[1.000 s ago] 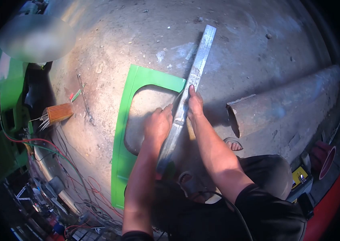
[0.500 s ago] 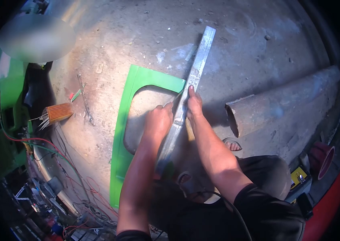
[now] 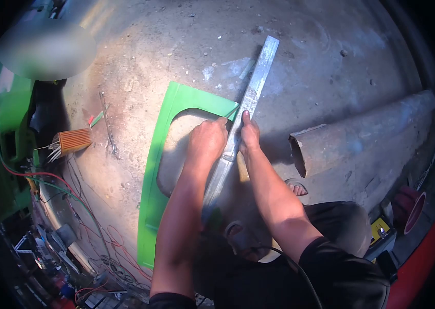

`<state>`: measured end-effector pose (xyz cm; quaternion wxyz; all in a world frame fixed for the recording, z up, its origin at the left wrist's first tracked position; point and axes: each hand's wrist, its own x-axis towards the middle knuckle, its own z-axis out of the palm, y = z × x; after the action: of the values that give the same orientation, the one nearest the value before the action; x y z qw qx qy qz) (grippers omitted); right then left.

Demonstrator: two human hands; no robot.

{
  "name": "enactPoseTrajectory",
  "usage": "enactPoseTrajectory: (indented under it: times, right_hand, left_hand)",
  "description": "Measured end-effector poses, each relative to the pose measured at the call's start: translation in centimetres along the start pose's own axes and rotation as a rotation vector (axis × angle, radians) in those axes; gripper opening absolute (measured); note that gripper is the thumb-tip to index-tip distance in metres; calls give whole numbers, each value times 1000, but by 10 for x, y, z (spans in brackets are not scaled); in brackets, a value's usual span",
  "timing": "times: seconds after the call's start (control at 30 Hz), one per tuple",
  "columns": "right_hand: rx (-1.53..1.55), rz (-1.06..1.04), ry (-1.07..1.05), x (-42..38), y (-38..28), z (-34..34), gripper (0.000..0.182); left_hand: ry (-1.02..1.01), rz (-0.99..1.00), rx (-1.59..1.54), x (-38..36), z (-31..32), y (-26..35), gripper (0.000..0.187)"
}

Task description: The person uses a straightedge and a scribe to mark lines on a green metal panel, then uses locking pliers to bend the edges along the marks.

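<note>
My right hand grips a long silvery metal bar from its right side, thumb on top. The bar slants from upper right down toward my knees. My left hand is closed in a fist just left of the bar, over the opening of a green curved panel. From its fingertips a thin stick-like tool points up along the bar, at the end of the panel's upper arm. The exact kind of tool is too small to make out. The panel's arm end meets the bar's left edge.
On the concrete floor lie an orange ribbed box with thin rods and a thin metal strip. A big rusty tube lies at right, near my foot. Hoses and tools clutter the lower left; a red bucket stands lower right.
My left hand has moved up and slightly left, toward the panel's upper arm, with the thin tool. My right hand keeps its grip on the bar, which has hardly moved.
</note>
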<state>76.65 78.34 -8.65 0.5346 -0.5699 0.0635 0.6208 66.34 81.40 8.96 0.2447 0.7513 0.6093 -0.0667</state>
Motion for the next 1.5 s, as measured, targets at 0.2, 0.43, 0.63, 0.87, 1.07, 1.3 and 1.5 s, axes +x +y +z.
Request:
enactPoseTrajectory:
  times: [0.2, 0.43, 0.63, 0.87, 1.07, 1.3, 1.5]
  right_hand:
    - [-46, 40, 59, -15, -15, 9, 51]
    - [-54, 56, 6, -4, -7, 3, 53]
    - [-11, 12, -10, -3, -5, 3, 47]
    - [-13, 15, 2, -4, -5, 4, 43]
    - [-17, 24, 28, -9, -9, 6, 46]
    - [-35, -48, 16, -8, -6, 4, 51]
    - [-14, 14, -26, -2, -5, 1, 47]
  left_hand:
    - [-133, 14, 128, -2, -11, 2, 28]
    - [-156, -58, 92, -40, -13, -24, 27]
    - [6, 26, 17, -2, -12, -3, 28]
    - [-61, 17, 74, 8, -6, 7, 29]
    - [-206, 5, 173, -24, -6, -7, 27]
    - [66, 27, 44, -14, -10, -4, 23]
    - [-60, 16, 66, 10, -3, 8, 28]
